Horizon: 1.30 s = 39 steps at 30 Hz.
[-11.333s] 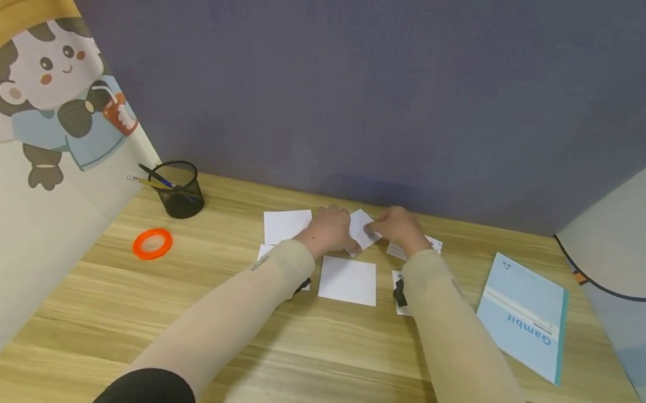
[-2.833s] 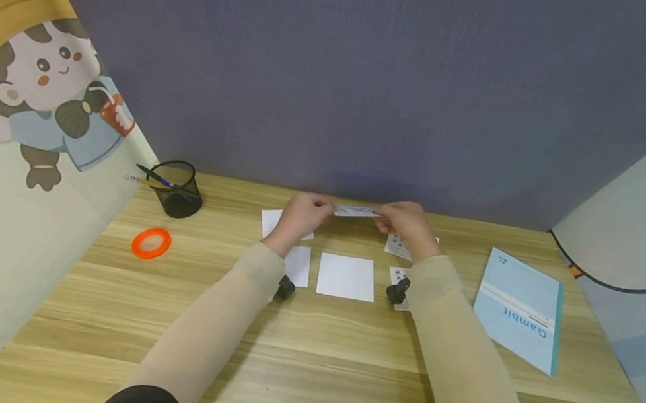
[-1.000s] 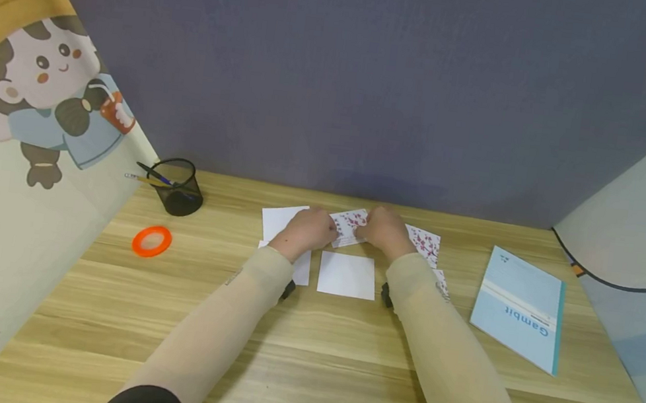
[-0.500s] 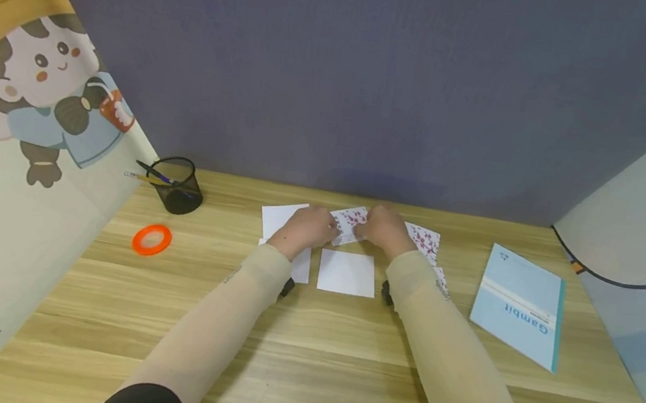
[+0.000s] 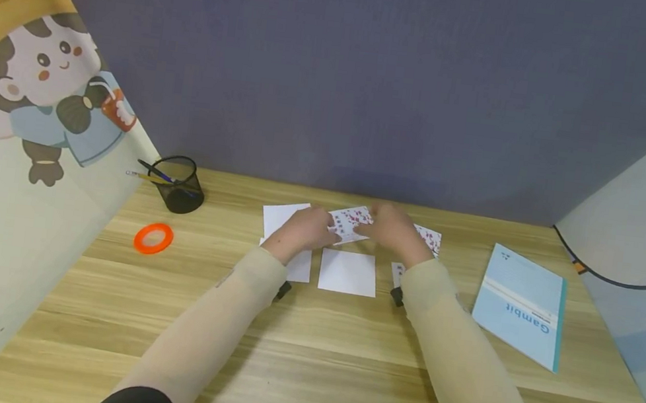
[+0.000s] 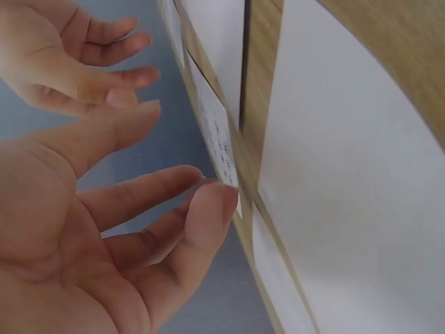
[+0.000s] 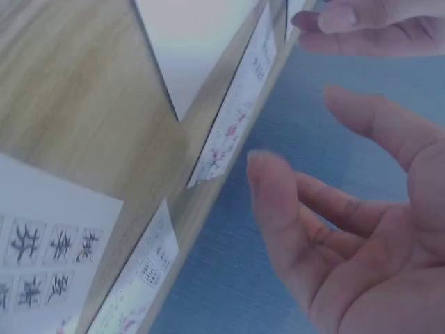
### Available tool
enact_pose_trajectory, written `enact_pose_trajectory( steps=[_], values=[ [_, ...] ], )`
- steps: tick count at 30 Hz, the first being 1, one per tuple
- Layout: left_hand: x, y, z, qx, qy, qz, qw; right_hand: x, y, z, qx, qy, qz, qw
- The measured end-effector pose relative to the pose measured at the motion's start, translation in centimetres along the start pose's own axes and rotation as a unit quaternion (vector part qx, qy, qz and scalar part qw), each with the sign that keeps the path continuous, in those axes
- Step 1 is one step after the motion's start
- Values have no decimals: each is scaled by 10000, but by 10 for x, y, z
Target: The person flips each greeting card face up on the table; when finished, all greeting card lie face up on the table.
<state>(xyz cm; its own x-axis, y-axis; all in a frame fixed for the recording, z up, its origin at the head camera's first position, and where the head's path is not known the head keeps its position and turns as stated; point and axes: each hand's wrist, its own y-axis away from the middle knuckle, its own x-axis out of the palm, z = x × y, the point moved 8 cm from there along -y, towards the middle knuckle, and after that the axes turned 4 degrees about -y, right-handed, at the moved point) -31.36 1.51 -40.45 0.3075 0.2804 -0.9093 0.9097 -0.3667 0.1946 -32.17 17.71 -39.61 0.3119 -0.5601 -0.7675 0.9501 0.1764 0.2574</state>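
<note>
A card printed with pink blossoms and characters [image 5: 350, 224] lies slightly tilted in the middle of the back row. My left hand [image 5: 310, 229] is at its left end; in the left wrist view a fingertip [image 6: 212, 209] meets or nearly meets the card's edge, its fingers loosely bent. At the right end my right hand [image 5: 394, 228] has its thumb and fingers apart, and in the right wrist view nothing is between them. Blank white cards lie at the back left [image 5: 280, 218], front left [image 5: 300, 267] and front middle [image 5: 347, 273]. Printed cards, partly hidden, lie at back right [image 5: 430, 239] and front right [image 5: 396, 273].
A black mesh pen cup [image 5: 180, 195] with pens stands at the back left, with an orange ring [image 5: 153, 238] in front of it. To the right lies a light blue notebook [image 5: 520, 307]. A grey partition [image 5: 372, 87] rises behind the wooden table [image 5: 303, 372].
The back middle card, blank side up at first, was lifted, turned over and laid down printed side up. Since half a second ago, my right hand's fingers have spread and shifted slightly right.
</note>
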Motion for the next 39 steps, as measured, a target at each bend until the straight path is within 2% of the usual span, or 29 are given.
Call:
enact_pose_trajectory(
  steps=[7,12,17,26,34,39],
  values=[
    [2,9,-4,-136,169,258,9994,9,14,-2,-33,-183,572,9982],
    [4,14,-6,-262,329,485,9979,16,23,-10,20,-37,969,9953],
    [8,18,-9,-192,253,663,9973,22,31,-16,71,-180,1271,9917],
    [15,21,-11,63,-28,690,9976,30,35,-17,-198,-39,1364,9904],
    [17,23,-12,58,-236,805,9965,32,35,-16,-335,211,1412,9892],
    [20,24,-12,-4,-206,880,9959,34,37,-15,-364,315,1424,9886]
  ],
)
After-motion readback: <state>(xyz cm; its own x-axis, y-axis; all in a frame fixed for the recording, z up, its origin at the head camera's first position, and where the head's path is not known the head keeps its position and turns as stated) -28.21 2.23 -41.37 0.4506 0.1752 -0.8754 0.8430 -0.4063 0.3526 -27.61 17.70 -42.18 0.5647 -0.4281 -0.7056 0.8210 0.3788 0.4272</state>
